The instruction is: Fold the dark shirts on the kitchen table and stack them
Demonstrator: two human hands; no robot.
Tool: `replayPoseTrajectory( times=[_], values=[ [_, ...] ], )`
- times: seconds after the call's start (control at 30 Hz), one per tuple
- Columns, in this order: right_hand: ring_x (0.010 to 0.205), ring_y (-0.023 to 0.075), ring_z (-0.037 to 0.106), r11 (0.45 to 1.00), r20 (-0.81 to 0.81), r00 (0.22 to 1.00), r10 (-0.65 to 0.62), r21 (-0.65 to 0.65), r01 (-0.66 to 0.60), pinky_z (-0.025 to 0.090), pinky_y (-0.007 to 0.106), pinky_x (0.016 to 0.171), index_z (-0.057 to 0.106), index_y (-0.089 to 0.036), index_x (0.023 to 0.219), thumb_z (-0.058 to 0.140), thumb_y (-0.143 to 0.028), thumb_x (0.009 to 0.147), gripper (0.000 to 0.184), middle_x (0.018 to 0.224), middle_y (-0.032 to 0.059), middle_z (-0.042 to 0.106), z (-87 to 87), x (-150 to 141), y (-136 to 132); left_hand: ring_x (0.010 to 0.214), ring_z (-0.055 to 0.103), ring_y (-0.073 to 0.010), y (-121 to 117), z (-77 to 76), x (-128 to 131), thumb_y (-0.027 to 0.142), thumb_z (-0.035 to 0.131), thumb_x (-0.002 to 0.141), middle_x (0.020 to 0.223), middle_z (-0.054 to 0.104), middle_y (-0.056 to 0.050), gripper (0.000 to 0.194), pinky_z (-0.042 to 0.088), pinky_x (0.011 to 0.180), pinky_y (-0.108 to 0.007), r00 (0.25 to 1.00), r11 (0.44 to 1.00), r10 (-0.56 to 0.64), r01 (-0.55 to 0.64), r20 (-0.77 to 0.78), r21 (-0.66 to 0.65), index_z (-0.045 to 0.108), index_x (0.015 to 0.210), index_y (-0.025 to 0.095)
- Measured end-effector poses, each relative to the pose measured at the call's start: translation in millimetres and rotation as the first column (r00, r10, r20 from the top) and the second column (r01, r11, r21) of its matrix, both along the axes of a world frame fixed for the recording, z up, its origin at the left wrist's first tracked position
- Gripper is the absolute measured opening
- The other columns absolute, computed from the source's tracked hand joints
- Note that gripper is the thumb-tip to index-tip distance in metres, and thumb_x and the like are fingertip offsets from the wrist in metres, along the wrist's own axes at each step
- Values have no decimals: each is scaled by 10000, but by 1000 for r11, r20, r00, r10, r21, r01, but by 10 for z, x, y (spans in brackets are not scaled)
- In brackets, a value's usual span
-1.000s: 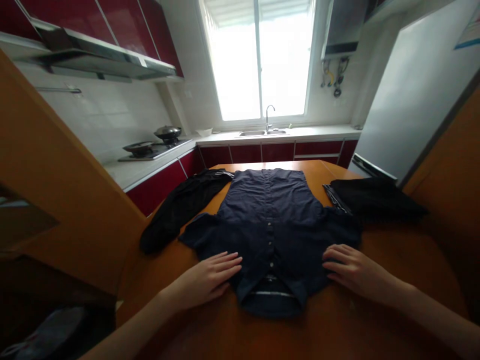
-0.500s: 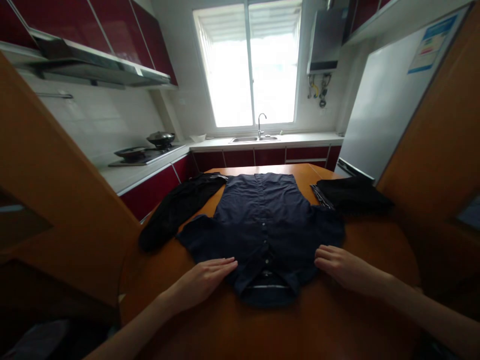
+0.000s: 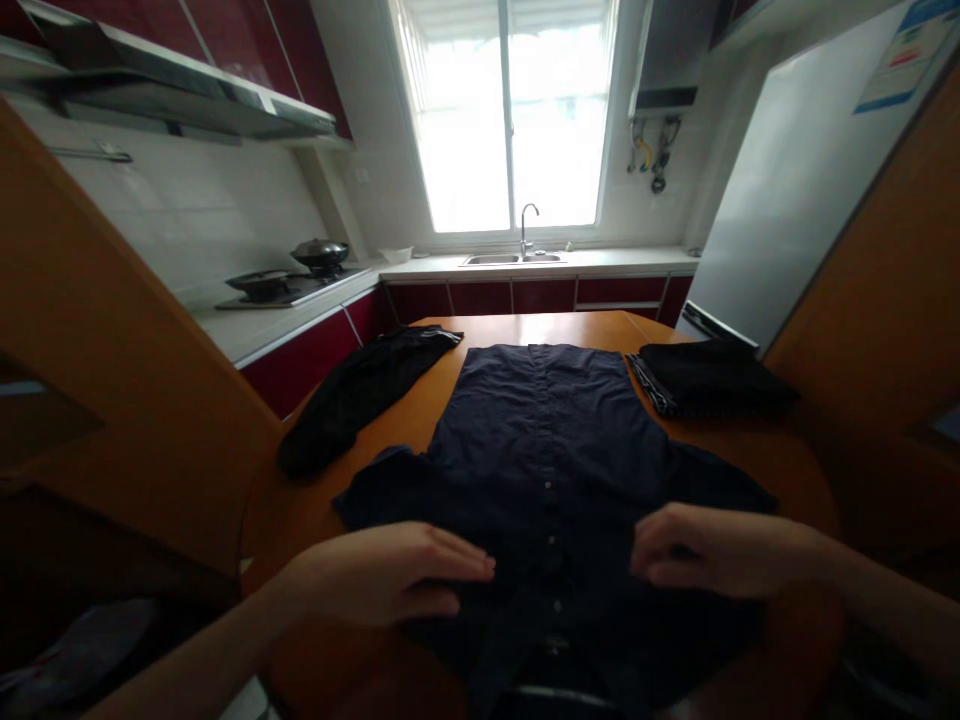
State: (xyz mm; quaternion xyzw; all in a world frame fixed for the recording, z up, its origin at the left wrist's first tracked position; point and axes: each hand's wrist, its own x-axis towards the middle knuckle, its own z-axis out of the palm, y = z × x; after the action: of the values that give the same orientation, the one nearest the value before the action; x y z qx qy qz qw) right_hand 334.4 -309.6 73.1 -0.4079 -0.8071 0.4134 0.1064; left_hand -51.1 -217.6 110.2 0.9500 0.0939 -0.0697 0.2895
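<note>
A dark navy button-up shirt [image 3: 551, 430] lies front side up on the wooden table [image 3: 592, 326], its collar towards me and cut off by the lower edge of the view. My left hand [image 3: 401, 575] is over the shirt's left chest area as I see it, fingers stretched out and thumb apart. On the other side, my right hand [image 3: 701, 550] is over the cloth with fingers bent down and a gap to the thumb. Both hands are slightly blurred. Whether the fingertips press on the fabric is unclear.
Black trousers [image 3: 360, 395] with white stripes at one end lie along the table's left side. At the right is a folded black garment stack [image 3: 712, 380] with striped edges. Beyond are the stove [image 3: 292, 290], the sink [image 3: 491, 259] and a fridge [image 3: 795, 180].
The shirt has shifted towards me, so its collar now runs out of view and a wider strip of table shows beyond its hem. Both hands now lie further up over the chest.
</note>
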Motion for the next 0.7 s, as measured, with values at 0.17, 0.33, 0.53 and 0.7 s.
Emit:
replayPoseTrajectory(
  times=[0.17,0.33,0.53,0.7],
  values=[
    [1118,257,662,924,-442,871,-214,-381,34,495,411,982,693,-168,1235,559,-601,939,542,1212,125,714,-77,-441,966,1396,473,-219,1011,-450,353,307,419,1036,1493,525,-89,431,348,1183,-378,916,871,342,-393,211,294,542,1430,184],
    [1235,276,608,699,-605,776,-180,-633,-331,416,437,1078,693,-140,1204,461,-684,947,645,1359,178,626,-325,-977,1710,1505,251,-300,1587,-997,345,448,385,1028,1609,275,-215,626,267,1195,-478,810,679,574,-554,122,481,367,1523,65],
    [1317,295,544,411,-617,781,-100,-740,-532,395,417,1100,663,-102,1236,388,-739,937,755,1462,211,528,-575,-1322,2437,1520,208,-268,1537,-1202,89,396,270,1050,1620,257,-197,609,228,1213,-476,693,546,699,-676,176,495,317,1549,51],
    [1283,300,569,346,-557,812,-171,-806,-480,442,430,1061,586,-45,1301,382,-695,963,760,1425,263,541,-646,-1200,3430,1514,231,-275,1544,-1332,38,339,260,1049,1617,281,-182,579,246,1211,-492,669,501,705,-704,235,502,296,1561,71]
  ],
)
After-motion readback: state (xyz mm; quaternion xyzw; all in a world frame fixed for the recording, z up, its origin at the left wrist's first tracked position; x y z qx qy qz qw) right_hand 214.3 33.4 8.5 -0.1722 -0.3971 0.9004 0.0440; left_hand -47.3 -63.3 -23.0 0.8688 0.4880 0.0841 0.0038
